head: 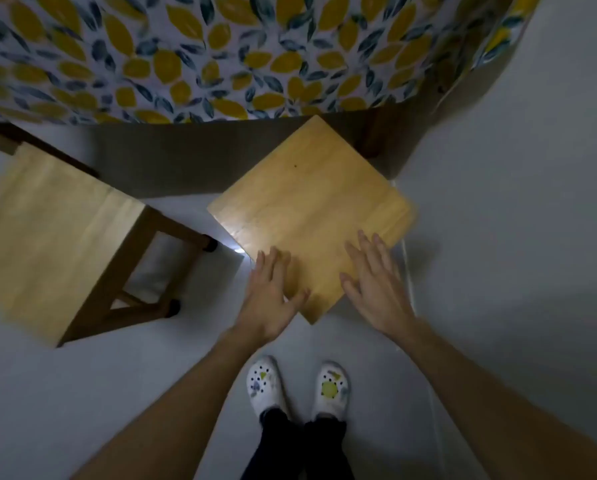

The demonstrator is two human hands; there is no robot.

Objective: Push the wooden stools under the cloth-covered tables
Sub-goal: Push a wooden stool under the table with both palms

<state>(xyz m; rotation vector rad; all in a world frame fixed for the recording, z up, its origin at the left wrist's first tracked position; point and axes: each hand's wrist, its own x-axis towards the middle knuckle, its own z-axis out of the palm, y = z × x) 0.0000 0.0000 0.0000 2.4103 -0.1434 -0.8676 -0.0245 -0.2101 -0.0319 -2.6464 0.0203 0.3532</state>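
Observation:
A wooden stool with a square light seat (307,209) stands turned cornerwise just in front of the table covered by a yellow-and-blue leaf-print cloth (221,53). Its far corner reaches the shadow under the cloth's edge. My left hand (271,299) lies flat on the seat's near-left edge, fingers apart. My right hand (376,282) lies flat on the near-right edge, fingers spread. Neither hand grips the seat. A second wooden stool (48,233) stands to the left, out from the table, with its dark legs showing.
The floor (515,254) is pale grey. My feet in white clogs (297,386) stand behind the stool. A dark table leg (369,136) is just beyond the stool's far-right side. A bright light spot lies on the floor by the stool's left corner.

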